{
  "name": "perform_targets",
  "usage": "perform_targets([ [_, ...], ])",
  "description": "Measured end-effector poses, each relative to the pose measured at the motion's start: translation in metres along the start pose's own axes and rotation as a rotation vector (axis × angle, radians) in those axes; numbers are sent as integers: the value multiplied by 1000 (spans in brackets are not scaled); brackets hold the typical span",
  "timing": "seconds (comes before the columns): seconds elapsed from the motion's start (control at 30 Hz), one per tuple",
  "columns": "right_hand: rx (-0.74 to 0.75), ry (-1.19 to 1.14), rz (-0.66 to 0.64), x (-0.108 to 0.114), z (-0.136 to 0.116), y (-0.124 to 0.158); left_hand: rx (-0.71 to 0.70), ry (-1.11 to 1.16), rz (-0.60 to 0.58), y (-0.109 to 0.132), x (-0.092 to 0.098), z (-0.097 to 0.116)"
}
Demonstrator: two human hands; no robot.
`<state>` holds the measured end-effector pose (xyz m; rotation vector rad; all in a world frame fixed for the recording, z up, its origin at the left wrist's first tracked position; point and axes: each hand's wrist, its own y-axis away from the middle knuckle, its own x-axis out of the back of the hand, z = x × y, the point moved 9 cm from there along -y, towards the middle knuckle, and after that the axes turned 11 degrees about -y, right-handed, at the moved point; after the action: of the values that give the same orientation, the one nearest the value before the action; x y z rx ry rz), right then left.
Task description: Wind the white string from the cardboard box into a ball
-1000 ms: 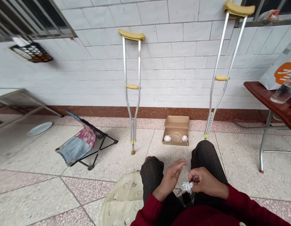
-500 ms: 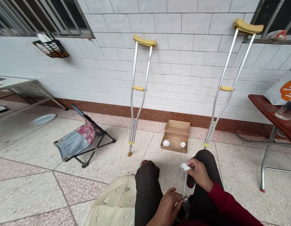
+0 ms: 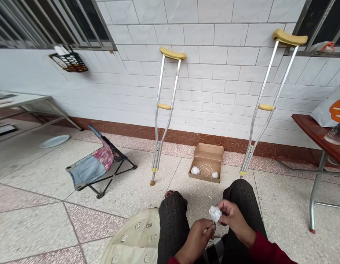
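Left to right along a tiled walkway: at 9 o'clock, a metal-framed table (image 3: 24, 104) stands near a white plate (image 3: 54, 141) on the terrazzo floor (image 3: 35, 176). At 10 o'clock, a low folding stool (image 3: 94, 167) sags in denim and floral patchwork, and at 7 o'clock lies a pale, round dimpled mat (image 3: 131, 236). Two aluminium crutches (image 3: 164, 110) (image 3: 264, 99) with yellow padded grips lean on the white tiled wall, a cardboard box (image 3: 206, 163) between them at 12 o'clock holding two small white balls of string (image 3: 195, 170). At 6 o'clock, above dark ribbed trousers and maroon sleeves, a seated person's right hand (image 3: 236, 222) curls its fingers around a soft, loosely wound ball of white string (image 3: 215, 213), a thin strand rising free. The left hand (image 3: 196, 242) closes narrowly at the ball's underside — whether on ball or strand is hidden. At 3 o'clock, a dark red table (image 3: 315, 135) carries a clear plastic bottle (image 3: 336, 134).
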<state>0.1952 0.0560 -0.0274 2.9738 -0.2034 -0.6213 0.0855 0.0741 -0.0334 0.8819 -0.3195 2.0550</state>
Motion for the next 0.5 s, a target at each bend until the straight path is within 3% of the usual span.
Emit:
perform_targets([
  [0.13,136,389,205,34,-9,-19,21,-170,-30,10,-14,4],
  [0.2,178,643,174,32,0,-17,-9,-256,-28,14,-6,9],
  [0.27,154,753,48,19,19,-8,-57,-311,3,15,10,14],
  [0.4,-52,415,-208,-15,44,20,-92,-288,86,9,42,17],
  [0.5,-140,102,-188,-22,21,25,-56,-114,35,1,32,9],
])
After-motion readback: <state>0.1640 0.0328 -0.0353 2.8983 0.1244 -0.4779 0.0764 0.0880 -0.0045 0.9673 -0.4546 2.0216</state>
